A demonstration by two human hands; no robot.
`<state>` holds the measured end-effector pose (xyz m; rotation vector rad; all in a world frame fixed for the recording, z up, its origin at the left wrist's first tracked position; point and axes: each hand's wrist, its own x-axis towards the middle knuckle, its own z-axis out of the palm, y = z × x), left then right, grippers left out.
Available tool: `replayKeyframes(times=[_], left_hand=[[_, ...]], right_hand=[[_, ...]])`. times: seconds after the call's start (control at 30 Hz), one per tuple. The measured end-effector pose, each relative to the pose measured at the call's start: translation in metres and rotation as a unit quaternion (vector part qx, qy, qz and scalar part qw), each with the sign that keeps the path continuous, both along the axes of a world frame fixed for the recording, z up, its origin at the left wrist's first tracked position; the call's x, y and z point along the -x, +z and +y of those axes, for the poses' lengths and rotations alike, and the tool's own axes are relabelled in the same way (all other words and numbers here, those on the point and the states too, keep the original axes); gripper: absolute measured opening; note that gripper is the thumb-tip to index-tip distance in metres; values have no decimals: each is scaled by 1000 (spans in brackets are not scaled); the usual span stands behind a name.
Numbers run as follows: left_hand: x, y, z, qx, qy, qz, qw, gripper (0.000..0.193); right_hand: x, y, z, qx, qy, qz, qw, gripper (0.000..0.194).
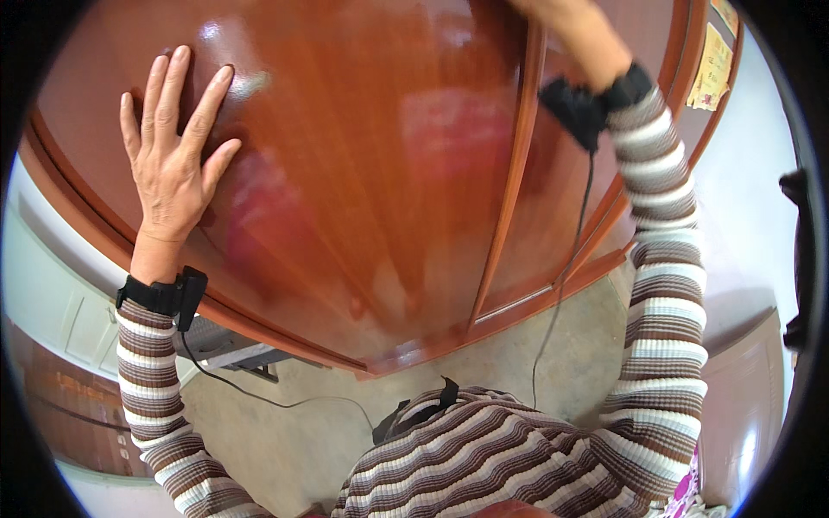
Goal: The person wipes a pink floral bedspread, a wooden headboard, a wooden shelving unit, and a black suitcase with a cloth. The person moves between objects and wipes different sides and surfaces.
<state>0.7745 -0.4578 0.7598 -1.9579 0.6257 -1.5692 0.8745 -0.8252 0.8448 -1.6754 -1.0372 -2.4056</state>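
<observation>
A glossy reddish-brown wooden door panel [350, 194] fills the view before me. My left hand [175, 149] lies flat against its left part, fingers spread, holding nothing. On the right, my raised forearm crosses a narrower wooden panel [550, 213] beside a vertical wooden trim strip [511, 181]. My right hand [550, 8] is mostly cut off by the top edge and blurred, so what it touches or holds cannot be told. Each wrist wears a black strap with a black device, and a thin cable runs down from each.
Yellow paper [711, 68] bearing writing is stuck at the upper right. The concrete floor [291, 440] shows below the wooden frame. A pale panel [745, 388] leans at the right wall. At the left are a white door [78, 317] and dark wooden furniture [71, 408].
</observation>
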Motion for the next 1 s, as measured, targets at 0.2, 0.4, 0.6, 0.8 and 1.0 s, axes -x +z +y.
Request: replayKeyframes(times=[0.2, 0.4, 0.6, 0.8, 1.0], left_hand=[[26, -26, 3, 60, -63, 56, 995, 46], [70, -104, -21, 88, -46, 165, 981, 37], [90, -179, -48, 188, -74, 298, 933, 27], [106, -261, -83, 415, -184, 525, 720, 28], [106, -303, -170, 604, -340, 676, 251, 99]], right_hand=[[-1, -266, 6, 25, 19, 100, 995, 42], [42, -492, -24, 168, 50, 344, 923, 42], [80, -599, -42, 175, 51, 676, 714, 44], [120, -498, -72, -254, 396, 870, 147, 48], [163, -372, -52, -229, 464, 851, 89, 58]])
